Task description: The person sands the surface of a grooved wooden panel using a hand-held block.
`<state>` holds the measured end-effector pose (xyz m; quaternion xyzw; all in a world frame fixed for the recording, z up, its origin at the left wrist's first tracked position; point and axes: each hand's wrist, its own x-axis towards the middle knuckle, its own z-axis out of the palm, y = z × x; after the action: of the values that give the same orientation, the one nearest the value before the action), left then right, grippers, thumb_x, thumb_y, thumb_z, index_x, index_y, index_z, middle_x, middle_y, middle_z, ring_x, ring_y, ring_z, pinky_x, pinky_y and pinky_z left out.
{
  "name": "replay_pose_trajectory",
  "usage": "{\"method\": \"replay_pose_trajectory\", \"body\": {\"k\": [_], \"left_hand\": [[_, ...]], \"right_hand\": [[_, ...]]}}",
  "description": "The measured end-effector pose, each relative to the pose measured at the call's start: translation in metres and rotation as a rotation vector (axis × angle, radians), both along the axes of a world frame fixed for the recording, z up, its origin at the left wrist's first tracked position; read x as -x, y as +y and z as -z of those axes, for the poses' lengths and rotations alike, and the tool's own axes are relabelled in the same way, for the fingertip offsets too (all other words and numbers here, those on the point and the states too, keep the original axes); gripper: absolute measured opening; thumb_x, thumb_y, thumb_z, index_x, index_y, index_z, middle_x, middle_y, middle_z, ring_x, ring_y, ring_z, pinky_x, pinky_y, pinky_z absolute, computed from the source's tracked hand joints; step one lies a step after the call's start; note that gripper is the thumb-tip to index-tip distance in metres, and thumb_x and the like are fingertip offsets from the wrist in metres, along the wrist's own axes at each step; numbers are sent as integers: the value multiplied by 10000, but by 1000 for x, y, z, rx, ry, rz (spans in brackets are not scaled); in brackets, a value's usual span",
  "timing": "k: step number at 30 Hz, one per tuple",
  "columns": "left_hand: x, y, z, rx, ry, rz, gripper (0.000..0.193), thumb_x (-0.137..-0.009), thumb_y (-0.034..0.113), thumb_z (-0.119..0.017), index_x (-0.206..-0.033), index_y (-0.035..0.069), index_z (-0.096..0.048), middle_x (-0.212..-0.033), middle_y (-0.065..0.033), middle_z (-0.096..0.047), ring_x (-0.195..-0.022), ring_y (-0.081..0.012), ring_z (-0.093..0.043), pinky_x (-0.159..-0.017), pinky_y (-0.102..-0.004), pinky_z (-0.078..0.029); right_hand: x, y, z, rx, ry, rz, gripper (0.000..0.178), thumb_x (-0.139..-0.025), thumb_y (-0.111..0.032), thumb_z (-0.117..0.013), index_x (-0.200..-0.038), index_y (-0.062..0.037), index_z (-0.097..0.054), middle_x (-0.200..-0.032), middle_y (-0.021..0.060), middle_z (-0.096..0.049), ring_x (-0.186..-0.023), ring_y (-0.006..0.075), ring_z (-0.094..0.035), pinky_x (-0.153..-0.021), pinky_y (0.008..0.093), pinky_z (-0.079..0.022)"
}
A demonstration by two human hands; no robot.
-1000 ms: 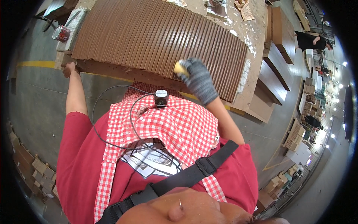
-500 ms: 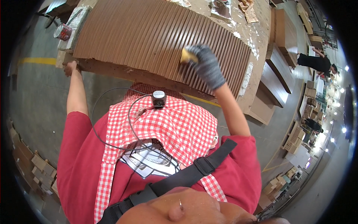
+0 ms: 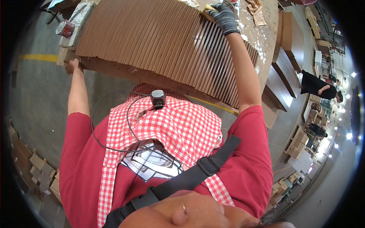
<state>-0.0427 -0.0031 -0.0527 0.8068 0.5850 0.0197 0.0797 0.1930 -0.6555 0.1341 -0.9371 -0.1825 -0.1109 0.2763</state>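
Pressing a yellow sponge block (image 3: 207, 12) on the far end of the brown ribbed boards (image 3: 159, 41), the gloved right hand (image 3: 222, 17) is clenched around it, farther out than before. The bare left hand (image 3: 72, 65) grasps the counter (image 3: 114, 70) edge. A tin can (image 3: 64, 27) stands beside, contents unseen.

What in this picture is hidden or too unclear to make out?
- Yellow block in the head view: mostly covered by the gloved right hand.
- Left hand: its fingers are tucked behind the slat stack's edge.
- Can: small, warped near the rim.
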Motion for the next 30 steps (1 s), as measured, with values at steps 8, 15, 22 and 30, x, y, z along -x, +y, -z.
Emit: {"method": "replay_pose_trajectory", "body": {"k": [8,15,22,30], "left_hand": [[4,-19,-10,62,-235,-148,559,-788,236,-563,-1139,-169,-407,-1208,-318,-425,-1117,-431,-432,-949,-488,-388],[-12,-24,-14,159,-197,-166,577,-774,245,-595,-1135,-166,-411,-1193,-328,-426,-1112,-435,-433,-946,-484,-392],[-1,10,12,70,-291,-258,600,-737,310,-627,-1068,-162,-459,-1147,-320,-476,-1111,-428,-444,-948,-479,-388],[-3,-15,-6,115,-286,-263,572,-727,274,-617,-1071,-151,-449,-1138,-325,-482,-1110,-415,-448,-959,-468,-368]], "right_hand": [[135,45,-28,163,188,-86,210,-813,-172,-672,-1014,-110,-660,-921,94,-644,-872,198,-590,-852,339,-482],[261,52,-45,265,318,-272,327,-764,-184,-709,-1060,-68,-634,-997,117,-606,-946,248,-559,-909,366,-453],[271,51,-54,-69,356,-381,414,-712,-132,-734,-1101,-68,-610,-988,121,-589,-956,281,-550,-896,372,-449],[204,33,-27,127,58,-260,351,-729,-55,-711,-1066,-112,-631,-969,87,-635,-905,226,-588,-868,329,-492]]}}
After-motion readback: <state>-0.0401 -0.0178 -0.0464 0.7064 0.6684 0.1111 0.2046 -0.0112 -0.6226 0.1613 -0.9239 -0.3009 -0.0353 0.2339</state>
